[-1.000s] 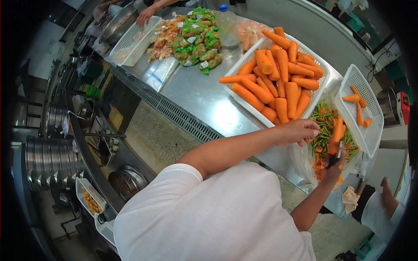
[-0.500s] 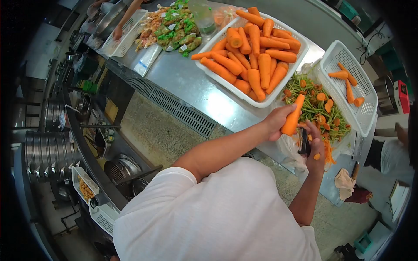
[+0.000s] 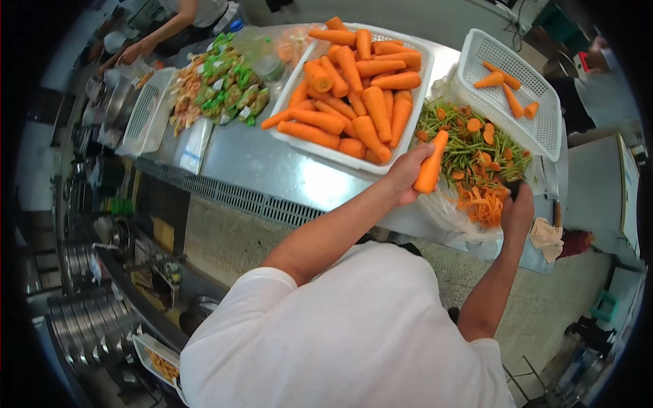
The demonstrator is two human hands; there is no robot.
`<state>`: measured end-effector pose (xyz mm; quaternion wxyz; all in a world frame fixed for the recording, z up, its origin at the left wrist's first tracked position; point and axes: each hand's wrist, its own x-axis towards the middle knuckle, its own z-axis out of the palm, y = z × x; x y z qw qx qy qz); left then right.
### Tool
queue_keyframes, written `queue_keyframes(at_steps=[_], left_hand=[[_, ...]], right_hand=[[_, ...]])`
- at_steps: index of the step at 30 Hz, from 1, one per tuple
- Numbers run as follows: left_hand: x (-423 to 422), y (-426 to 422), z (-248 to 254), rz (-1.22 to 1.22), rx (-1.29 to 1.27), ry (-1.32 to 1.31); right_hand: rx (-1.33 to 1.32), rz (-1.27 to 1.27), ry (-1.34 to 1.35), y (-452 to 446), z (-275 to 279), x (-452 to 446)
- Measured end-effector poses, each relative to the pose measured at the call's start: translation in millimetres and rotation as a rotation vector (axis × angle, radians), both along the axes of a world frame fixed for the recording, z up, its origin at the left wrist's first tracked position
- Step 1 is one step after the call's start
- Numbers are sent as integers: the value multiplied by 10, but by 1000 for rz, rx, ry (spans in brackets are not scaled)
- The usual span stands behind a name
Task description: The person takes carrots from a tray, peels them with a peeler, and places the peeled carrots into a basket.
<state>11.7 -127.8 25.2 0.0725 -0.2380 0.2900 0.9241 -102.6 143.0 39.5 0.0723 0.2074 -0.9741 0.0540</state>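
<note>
A carrot [image 3: 430, 168] is gripped by its side in my left hand [image 3: 406, 175], its narrow end pointing away from me. My right hand [image 3: 518, 212] is closed around a dark peeler [image 3: 513, 188], off to the right of the carrot and apart from it; most of the tool is hidden by blur and fingers. Orange peel shavings [image 3: 480, 205] lie between the two hands. Beyond them spreads a heap of green stem trimmings and carrot ends [image 3: 469, 139] on clear plastic. Left of this heap, a white basket [image 3: 425, 81] is piled with whole carrots.
At the right, a perforated white basket [image 3: 469, 58] holds several thin carrots. Green-tied packets [image 3: 231, 88] and a clear container [image 3: 269, 61] stand farther left on the steel table [image 3: 272, 160]. A cloth [image 3: 546, 239] rests at the right edge. Other people are across and at right.
The peeler in my right hand has moved away from the carrot, rightward and outward. The carrot stays in my left hand, and the camera view has shifted.
</note>
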Motion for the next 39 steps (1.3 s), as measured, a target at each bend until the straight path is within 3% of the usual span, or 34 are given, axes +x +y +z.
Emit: queue_keyframes(at_steps=[2,4,6,8,12,14,19,21,30,34,39], left_hand=[[44,-3,-28,-42,-4,-11],[-70,-11,-146,-23,29,-39],[-138,34,-153,-54,62,-41],[-179,62,-132,-46,63,-44],[-256,124,-160,-135,62,-34],[-299,198,-141,-129,49,-35],[-440,357,-203,-151,67,139],[-501,478,-117,-124,62,104],[-549,845,98,-125,68,102],[-545,798,11,-219,-10,128],[-486,707,-39,-192,70,85]], right_hand=[[-233,-24,234,92,-12,134],[-274,-23,228,102,-12,212],[-143,-7,83,89,-20,298],[-186,-51,14,112,-46,303],[-491,127,-177,-36,55,346],[-625,379,-301,-123,103,259],[-543,428,-109,-384,318,173],[-529,603,-59,-375,391,105],[-412,895,47,-319,436,-351],[-370,743,137,-254,234,-919],[-329,514,220,-83,207,-1299]])
